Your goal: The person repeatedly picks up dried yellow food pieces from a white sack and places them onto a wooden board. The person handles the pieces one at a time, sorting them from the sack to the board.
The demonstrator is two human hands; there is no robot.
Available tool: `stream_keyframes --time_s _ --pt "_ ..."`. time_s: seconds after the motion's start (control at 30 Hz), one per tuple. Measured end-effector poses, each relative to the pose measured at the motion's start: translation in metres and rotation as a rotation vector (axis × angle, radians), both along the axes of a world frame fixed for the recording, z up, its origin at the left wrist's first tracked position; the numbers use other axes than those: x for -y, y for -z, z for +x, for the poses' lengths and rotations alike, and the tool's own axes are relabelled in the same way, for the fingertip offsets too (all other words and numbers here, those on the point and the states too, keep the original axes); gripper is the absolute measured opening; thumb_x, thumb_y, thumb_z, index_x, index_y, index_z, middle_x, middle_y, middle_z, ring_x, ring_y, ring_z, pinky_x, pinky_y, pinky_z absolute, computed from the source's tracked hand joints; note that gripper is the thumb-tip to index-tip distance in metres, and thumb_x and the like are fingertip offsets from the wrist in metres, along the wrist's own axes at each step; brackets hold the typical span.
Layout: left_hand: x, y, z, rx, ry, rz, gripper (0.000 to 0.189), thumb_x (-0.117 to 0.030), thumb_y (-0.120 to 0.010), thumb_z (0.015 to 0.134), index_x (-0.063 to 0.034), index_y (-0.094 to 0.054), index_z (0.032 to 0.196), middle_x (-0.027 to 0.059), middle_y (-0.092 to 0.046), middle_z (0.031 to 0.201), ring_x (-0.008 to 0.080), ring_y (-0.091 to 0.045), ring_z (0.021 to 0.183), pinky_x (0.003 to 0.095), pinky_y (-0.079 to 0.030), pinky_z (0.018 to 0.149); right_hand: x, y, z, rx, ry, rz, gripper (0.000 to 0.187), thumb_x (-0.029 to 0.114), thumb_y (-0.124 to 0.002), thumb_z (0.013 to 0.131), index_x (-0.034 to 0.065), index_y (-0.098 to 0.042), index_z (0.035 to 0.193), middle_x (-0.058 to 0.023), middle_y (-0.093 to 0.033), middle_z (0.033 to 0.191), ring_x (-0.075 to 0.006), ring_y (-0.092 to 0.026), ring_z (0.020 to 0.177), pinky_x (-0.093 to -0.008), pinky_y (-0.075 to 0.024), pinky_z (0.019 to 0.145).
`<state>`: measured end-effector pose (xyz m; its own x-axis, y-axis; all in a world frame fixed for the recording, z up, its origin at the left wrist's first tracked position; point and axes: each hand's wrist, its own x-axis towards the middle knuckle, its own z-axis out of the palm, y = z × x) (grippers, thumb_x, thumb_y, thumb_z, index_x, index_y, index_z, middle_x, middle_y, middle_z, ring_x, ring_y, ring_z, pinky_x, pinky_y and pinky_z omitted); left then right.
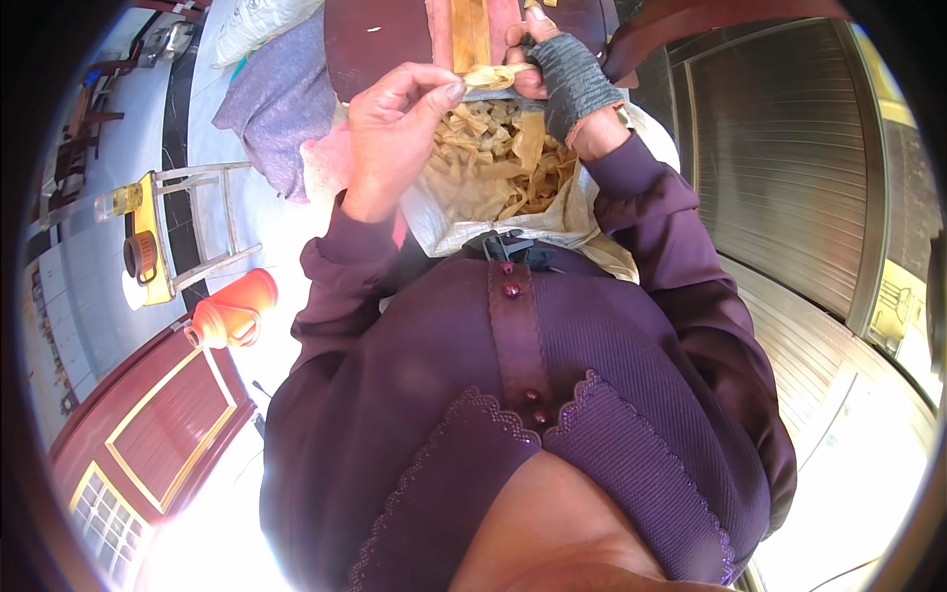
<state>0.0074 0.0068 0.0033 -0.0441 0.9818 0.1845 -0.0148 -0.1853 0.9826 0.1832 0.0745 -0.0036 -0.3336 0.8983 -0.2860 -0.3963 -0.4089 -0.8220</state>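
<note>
Between my two hands stretches a pale tan strip, looped or knotted in its middle. Thumb and forefinger of my left hand pinch its left end. My right hand, in a dark grey fingerless covering, has the other end between its fingers. Just below both hands, a white woven sack gapes open in front of my body. Many crumpled tan strips fill it. Past my hands, a wooden board rests on a pink cloth upon a dark red tabletop.
Small tan pieces lie at the tabletop's far edge. Grey-blue cloth hangs on the left. Beyond stand a red thermos flask and a yellow-topped metal stool bearing a glass jar. A slatted shutter is on the right.
</note>
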Motion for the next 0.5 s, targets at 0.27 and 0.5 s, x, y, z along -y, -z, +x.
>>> stream_keyframes --time_s 0.27,0.5 --pt "0.007 0.013 -0.015 -0.094 0.007 -0.139 0.013 0.0 -0.066 0.084 0.0017 -0.066 0.096 0.0025 -0.065 0.085 0.0084 -0.058 0.078 0.0219 -0.047 0.072 0.003 0.018 -0.008 0.082 0.084 -0.048 0.018 0.021 -0.063 0.089 0.0052 -0.055 0.086 0.0018 -0.046 0.06 -0.0054 -0.038 0.048 -0.0188 -0.0256 0.043" --pt "0.012 0.004 0.005 -0.769 -0.051 0.159 0.039 0.0 -0.066 0.077 -0.0071 -0.06 0.115 0.0122 -0.062 0.111 0.0286 -0.062 0.101 0.0331 -0.049 0.085 0.026 0.021 -0.021 0.291 -0.166 0.12 0.019 0.019 -0.066 0.085 0.0023 -0.06 0.087 -0.0042 -0.057 0.062 -0.0113 -0.053 0.048 -0.0232 -0.0433 0.045"
